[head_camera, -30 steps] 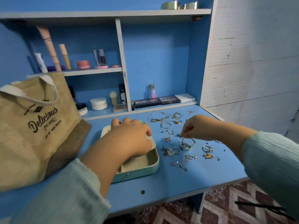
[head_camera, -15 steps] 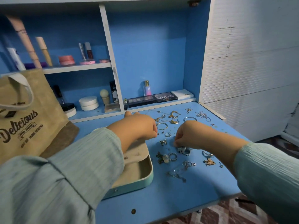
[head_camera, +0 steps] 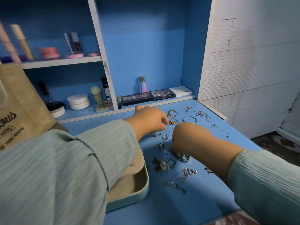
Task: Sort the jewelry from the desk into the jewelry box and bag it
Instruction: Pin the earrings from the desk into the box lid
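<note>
Many small pieces of jewelry lie spread on the blue desk (head_camera: pixel 186 207), to the right of the open jewelry box (head_camera: pixel 138 189), and I judge almost all of the sorting is not yet done. My left hand (head_camera: pixel 150 121) reaches over the box toward the far pieces; its fingertips are curled close to a gold ring (head_camera: pixel 173 122), but I cannot tell if they pinch anything. My right hand (head_camera: pixel 190 138) is bent down with the fingers hidden under it, near a silver ring (head_camera: pixel 184 158), so its grip I also cannot tell.

These things will be very light and hard, and I think slippery, because the metal is polished and the desk surface is smooth. A ring such as the plain silver band (head_camera: pixel 171 162) I would take by its rim between thumb and one finger. The thin bangle (head_camera: pixel 189 119) is stiff and can be hooked through its opening. The silver chain (head_camera: pixel 177 182) with a pendant is limp; it will hang and may tangle, so I would pinch it near the pendant and lift slowly. The tiny studs (head_camera: pixel 157 135) are the hardest, as they can roll away or slip from the fingers.

Inside, the box has a soft beige lining, and its shell is pale green with rounded corners. The bag (head_camera: pixel 19 111) at the left is of coarse woven cloth, tan, with dark printed letters.
</note>
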Motion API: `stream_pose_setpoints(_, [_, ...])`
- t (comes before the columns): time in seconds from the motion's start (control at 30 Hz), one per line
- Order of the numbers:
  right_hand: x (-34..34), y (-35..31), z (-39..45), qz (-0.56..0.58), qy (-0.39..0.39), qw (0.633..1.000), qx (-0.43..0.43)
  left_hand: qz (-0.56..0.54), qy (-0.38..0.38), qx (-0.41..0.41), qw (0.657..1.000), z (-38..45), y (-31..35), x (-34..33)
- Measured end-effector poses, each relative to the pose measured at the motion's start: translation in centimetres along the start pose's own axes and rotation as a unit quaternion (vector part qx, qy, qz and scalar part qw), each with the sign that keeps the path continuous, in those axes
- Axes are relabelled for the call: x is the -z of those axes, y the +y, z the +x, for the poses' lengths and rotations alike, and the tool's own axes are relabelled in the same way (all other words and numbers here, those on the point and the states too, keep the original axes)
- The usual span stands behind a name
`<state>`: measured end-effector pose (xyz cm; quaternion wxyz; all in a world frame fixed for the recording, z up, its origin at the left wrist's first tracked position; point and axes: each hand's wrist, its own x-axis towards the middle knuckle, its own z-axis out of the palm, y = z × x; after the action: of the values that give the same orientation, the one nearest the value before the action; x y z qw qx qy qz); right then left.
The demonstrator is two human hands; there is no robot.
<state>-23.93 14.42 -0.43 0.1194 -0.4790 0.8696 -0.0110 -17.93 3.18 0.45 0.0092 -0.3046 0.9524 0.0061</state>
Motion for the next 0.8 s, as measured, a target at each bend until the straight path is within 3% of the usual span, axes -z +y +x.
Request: stream_pose_setpoints(0.8, [-0.2,-0.2,0.4,-0.016,-0.018,1.0,0.006,0.06,0.007,-0.044,0.997,1.1,1.1,-1.3])
